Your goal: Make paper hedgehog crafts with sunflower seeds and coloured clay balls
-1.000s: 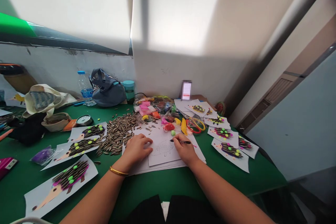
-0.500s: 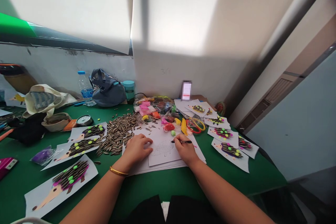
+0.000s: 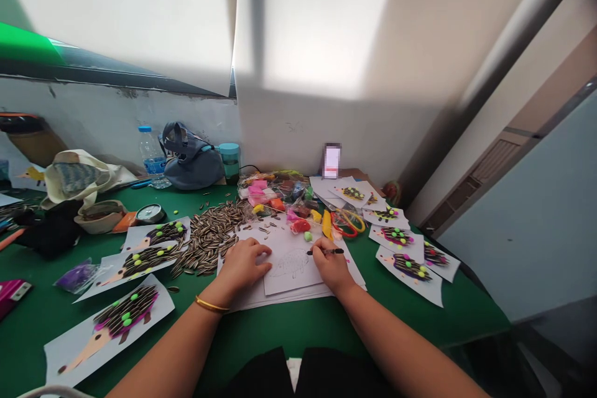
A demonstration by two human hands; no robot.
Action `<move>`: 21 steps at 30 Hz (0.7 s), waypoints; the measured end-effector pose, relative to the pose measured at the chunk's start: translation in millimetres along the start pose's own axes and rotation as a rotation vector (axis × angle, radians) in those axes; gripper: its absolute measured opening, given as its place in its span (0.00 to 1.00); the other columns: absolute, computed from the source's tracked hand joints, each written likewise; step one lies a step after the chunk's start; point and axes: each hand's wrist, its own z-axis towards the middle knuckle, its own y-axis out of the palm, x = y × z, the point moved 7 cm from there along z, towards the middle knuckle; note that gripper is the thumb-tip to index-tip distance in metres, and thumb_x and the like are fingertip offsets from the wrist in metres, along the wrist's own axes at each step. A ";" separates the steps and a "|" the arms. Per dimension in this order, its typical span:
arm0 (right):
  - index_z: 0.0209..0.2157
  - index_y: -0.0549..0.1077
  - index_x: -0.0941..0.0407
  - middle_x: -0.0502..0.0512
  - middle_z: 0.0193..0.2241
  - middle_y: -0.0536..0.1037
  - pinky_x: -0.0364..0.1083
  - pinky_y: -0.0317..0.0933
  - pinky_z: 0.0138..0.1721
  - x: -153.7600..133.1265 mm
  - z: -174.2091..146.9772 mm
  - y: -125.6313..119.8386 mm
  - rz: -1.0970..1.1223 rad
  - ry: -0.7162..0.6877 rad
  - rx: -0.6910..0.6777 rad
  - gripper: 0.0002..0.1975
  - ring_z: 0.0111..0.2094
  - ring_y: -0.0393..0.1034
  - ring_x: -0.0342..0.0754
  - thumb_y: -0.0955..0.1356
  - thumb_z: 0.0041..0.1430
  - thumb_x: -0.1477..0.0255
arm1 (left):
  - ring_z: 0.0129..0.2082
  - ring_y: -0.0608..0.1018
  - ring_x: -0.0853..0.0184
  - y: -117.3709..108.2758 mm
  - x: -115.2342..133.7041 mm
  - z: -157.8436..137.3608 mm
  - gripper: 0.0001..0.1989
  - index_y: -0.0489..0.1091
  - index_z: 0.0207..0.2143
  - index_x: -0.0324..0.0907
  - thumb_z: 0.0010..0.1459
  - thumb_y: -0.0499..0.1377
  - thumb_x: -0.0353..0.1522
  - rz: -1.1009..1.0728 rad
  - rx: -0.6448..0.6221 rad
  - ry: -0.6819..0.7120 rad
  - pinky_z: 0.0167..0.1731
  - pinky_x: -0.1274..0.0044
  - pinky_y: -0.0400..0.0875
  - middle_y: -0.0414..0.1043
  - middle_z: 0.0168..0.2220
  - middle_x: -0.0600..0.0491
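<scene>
Two bare hands rest at the middle of the frame, over a loose stack of white paper sheets (image 3: 254, 302) on a green-covered table (image 3: 280, 329). The right hand (image 3: 329, 264) is closed around a slim black pen (image 3: 333, 252), its tip pointing left toward a faint hedgehog-like line drawing (image 3: 290, 264) on the top white sheet (image 3: 286, 288).

What has changed over the last second is small: the pen has slid slightly to the right and its back end has risen, so that it lies almost level. Its tip is now at the right end of the outline; whether it touches the paper is too fine to tell. I judge that this shift keeps the work on that end of the figure.

The left hand (image 3: 245, 263) has stayed put, fingers a little apart and holding nothing, laid on the sheet's left side as if to steady it. Its wrist wears a smooth gold bangle (image 3: 212, 305).

Just left of that hand lies a heap of striped sunflower seeds (image 3: 212, 230); above the pen sits a small pale-green ball (image 3: 308, 236). Seed-covered hedgehog cards lie at lower left (image 3: 109, 333) and right of centre (image 3: 410, 266), unchanged.
</scene>
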 end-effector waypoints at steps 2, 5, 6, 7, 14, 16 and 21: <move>0.25 0.66 0.52 0.50 0.27 0.73 0.45 0.59 0.35 -0.2 0.2 1.0 -0.009 -0.007 -0.007 0.08 0.34 0.68 0.50 0.59 0.55 0.69 | 0.49 0.72 0.56 0.0 -0.1 -0.1 0.16 0.76 0.44 0.54 0.52 0.60 0.41 -0.002 0.001 0.000 0.47 0.68 0.62 0.72 0.46 0.51; 0.25 0.66 0.52 0.50 0.27 0.73 0.45 0.59 0.34 -0.3 0.3 0.6 -0.016 -0.012 0.002 0.08 0.34 0.68 0.50 0.59 0.55 0.69 | 0.50 0.71 0.56 0.8 -0.6 0.0 0.16 0.76 0.44 0.54 0.52 0.60 0.41 -0.005 -0.009 -0.005 0.48 0.68 0.62 0.72 0.46 0.51; 0.24 0.67 0.52 0.50 0.26 0.73 0.46 0.59 0.34 -0.3 0.3 0.3 -0.011 -0.014 0.004 0.08 0.33 0.68 0.50 0.59 0.54 0.69 | 0.50 0.71 0.56 1.1 -0.9 0.1 0.16 0.76 0.45 0.54 0.52 0.60 0.41 -0.006 -0.014 -0.008 0.48 0.68 0.62 0.72 0.46 0.51; 0.24 0.67 0.52 0.50 0.26 0.73 0.46 0.59 0.34 -0.4 0.3 0.1 -0.003 -0.017 0.004 0.08 0.33 0.68 0.50 0.59 0.54 0.70 | 0.50 0.71 0.56 1.4 -1.2 0.3 0.17 0.76 0.45 0.54 0.52 0.61 0.41 -0.007 -0.017 -0.011 0.48 0.68 0.61 0.72 0.47 0.51; 0.23 0.65 0.51 0.51 0.25 0.73 0.47 0.60 0.34 1.5 0.5 -1.4 0.023 -0.015 0.010 0.08 0.33 0.69 0.52 0.59 0.54 0.70 | 0.50 0.71 0.57 0.6 -0.1 0.2 0.16 0.76 0.45 0.54 0.52 0.60 0.41 -0.017 -0.019 -0.012 0.49 0.68 0.61 0.72 0.46 0.51; 0.23 0.65 0.51 0.51 0.25 0.74 0.47 0.60 0.34 1.7 0.5 -0.8 0.014 -0.018 0.005 0.08 0.33 0.69 0.52 0.59 0.54 0.71 | 0.50 0.71 0.56 0.1 0.2 0.0 0.16 0.76 0.44 0.53 0.52 0.61 0.40 -0.020 -0.021 -0.017 0.49 0.68 0.61 0.72 0.46 0.51; 0.23 0.65 0.51 0.50 0.25 0.73 0.47 0.60 0.34 0.9 -0.3 -1.9 0.013 -0.003 0.007 0.08 0.32 0.68 0.51 0.59 0.53 0.71 | 0.50 0.71 0.56 -0.7 0.8 -0.1 0.16 0.76 0.44 0.54 0.52 0.61 0.40 -0.011 -0.015 -0.012 0.48 0.68 0.62 0.72 0.46 0.51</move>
